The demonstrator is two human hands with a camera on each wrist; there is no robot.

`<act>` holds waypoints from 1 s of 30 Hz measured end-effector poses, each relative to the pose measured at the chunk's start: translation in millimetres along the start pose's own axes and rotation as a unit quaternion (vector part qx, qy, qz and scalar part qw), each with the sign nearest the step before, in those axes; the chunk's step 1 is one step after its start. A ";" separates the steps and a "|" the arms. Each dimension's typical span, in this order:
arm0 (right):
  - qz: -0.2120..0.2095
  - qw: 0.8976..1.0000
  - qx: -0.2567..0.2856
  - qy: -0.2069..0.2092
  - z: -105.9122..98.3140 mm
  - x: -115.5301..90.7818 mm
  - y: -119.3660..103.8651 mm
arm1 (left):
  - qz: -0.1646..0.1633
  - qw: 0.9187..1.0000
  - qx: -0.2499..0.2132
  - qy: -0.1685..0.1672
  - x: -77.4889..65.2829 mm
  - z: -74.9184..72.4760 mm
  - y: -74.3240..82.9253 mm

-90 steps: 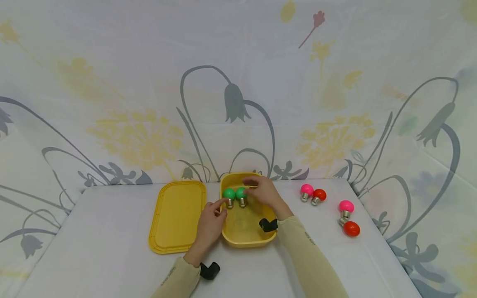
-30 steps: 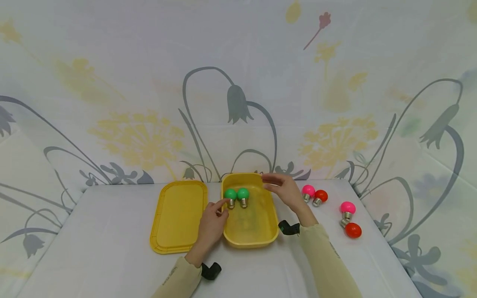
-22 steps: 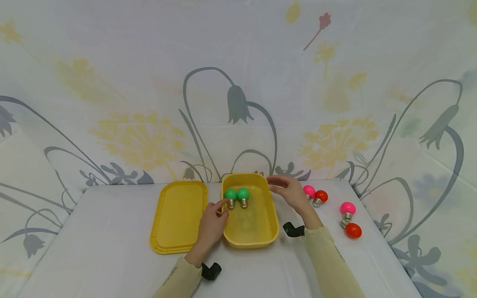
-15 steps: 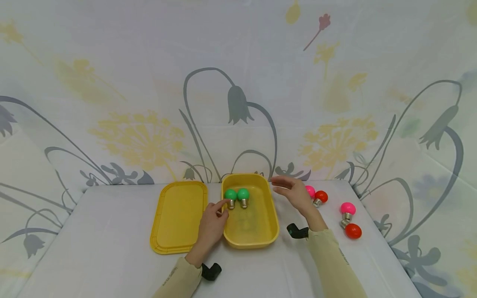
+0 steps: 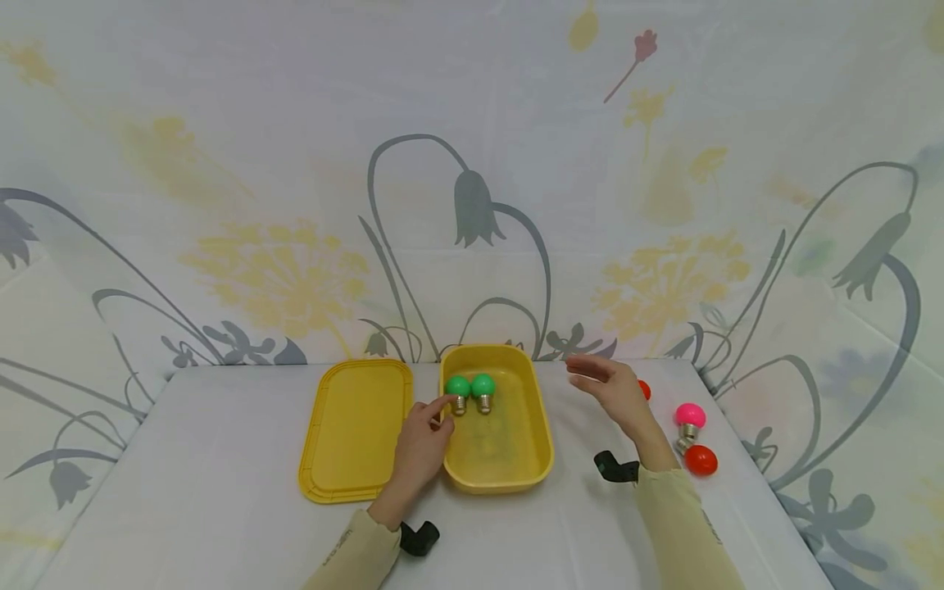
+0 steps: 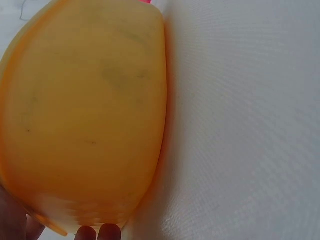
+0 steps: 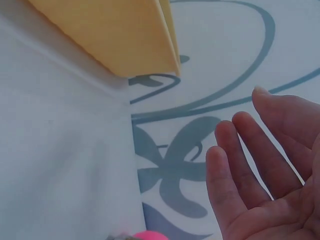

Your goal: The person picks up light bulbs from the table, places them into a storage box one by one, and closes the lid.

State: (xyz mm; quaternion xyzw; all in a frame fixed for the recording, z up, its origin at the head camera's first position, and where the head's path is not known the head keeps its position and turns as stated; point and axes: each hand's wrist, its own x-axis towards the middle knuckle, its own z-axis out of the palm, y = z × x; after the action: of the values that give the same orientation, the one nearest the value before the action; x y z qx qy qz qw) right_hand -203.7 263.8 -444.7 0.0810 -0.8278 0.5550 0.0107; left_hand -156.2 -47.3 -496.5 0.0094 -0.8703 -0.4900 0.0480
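My left hand (image 5: 419, 449) grips the left wall of a yellow plastic box (image 5: 496, 463), with a finger over the rim beside a green light bulb (image 5: 458, 387). Another green light bulb (image 5: 483, 385) lies to its right inside the box, both with metal screw bases toward me. In the left wrist view, fingertips (image 6: 107, 232) press the box's outer wall. My right hand (image 5: 615, 397), empty with fingers loosely extended, hovers right of the box. It hides a pink bulb (image 7: 151, 235) in the head view and partly covers a red bulb (image 5: 645, 389).
Flat on the table left of the box lies a yellow lid (image 5: 356, 430). At the table's right side are another pink bulb (image 5: 690, 415) and another red bulb (image 5: 701, 460), their bases together. A flower-printed cloth (image 5: 295, 164) stands behind the table.
My right hand has left the second green bulb and moved right, out of the box, to the near side of the pink and red bulbs. My left hand stays at the box.
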 end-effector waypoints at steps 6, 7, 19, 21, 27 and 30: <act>0.015 1.000 -0.019 0.020 -13.9 -10.9 6.8 | 0.000 1.000 0.001 0.002 0.4 0.3 -0.9; 0.016 0.999 -0.023 0.020 -16.3 -13.0 7.7 | 0.001 1.000 0.002 0.002 0.5 0.5 -1.0; 0.012 0.998 -0.019 0.051 -39.7 -35.2 24.6 | 0.010 1.000 0.006 0.002 1.6 1.2 -3.2; 0.011 0.998 -0.022 0.052 -42.7 -38.2 26.7 | 0.009 1.000 0.007 0.001 1.8 1.1 -3.4; 0.021 0.998 -0.040 0.049 -54.1 -47.7 29.7 | 0.012 1.000 0.007 0.002 0.9 1.0 -2.2; 0.034 0.995 -0.077 0.058 -61.2 -54.9 30.3 | 0.014 1.000 0.006 0.001 0.6 1.1 -2.0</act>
State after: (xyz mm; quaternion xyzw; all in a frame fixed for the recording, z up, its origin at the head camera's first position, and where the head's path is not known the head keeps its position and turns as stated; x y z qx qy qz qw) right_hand -158.4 338.1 -454.9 0.0191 -0.8684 0.4933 0.0463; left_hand -156.9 -47.4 -498.7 -0.0019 -0.8732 -0.4841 0.0557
